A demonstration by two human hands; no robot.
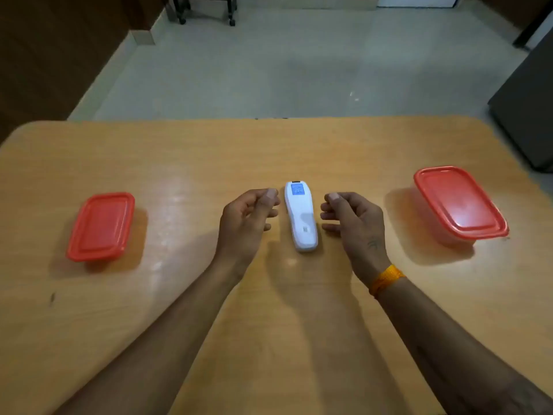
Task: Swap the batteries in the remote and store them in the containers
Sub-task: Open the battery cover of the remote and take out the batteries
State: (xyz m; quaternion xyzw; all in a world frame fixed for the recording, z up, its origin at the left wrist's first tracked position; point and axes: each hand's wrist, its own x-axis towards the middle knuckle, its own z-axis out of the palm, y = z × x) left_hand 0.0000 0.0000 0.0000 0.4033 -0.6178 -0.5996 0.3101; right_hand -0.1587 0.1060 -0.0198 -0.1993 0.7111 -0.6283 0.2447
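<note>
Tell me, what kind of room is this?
Probably an office or a plain room at home; it's hard to be sure. There's a wooden table on a pale tiled floor, and a wheeled stand sits at the far wall. The white remote and the two red-lidded containers look household.

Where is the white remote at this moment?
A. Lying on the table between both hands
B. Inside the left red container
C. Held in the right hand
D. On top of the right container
A: the remote lies flat on the table, between the left hand and right hand, neither gripping it.
</note>
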